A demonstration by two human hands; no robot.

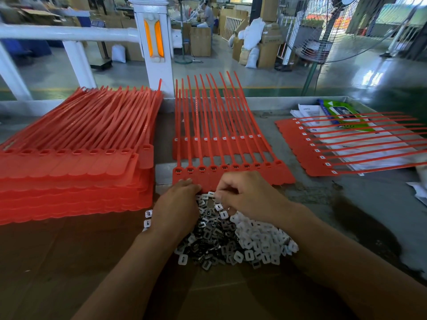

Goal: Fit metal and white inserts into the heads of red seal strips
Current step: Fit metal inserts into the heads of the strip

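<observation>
Inserts lie heaped nearest the viewer on brown cardboard [69,262]: dark metal inserts [208,245] on the left of the heap, white inserts [258,236] on the right, the two mixed where they meet.

Both hands work at the far end of the heap, close together but not touching. The left hand [175,204] has its fingers bent down onto the near edge of a sheet of red seal strips [254,174]. The right hand [247,195] has fingers and thumb drawn together over the heap. Whether either hand holds an insert cannot be told.

That sheet lies flat just beyond the heap, tails pointing away. Most of its heads [235,167] show a dark insert; the rightmost appears unfilled. A second sheet [219,146] lies partly under it, further back, white showing in its heads.

To the left sits a tall stack of red sheets [69,176]. To the right, on the grey table [323,192], a single sheet [307,153] lies with its tails pointing right, each head showing white.

Under those tails are printed papers [307,112] and a green packet [342,116]; the writing on both is too blurred to read.

Beyond the table stand a white railing [69,33], a post with orange reflectors [153,38] and a pedestal fan [335,31]. Cardboard boxes [200,41], white sacks [253,35] and a person [208,12] occupy the far floor.
</observation>
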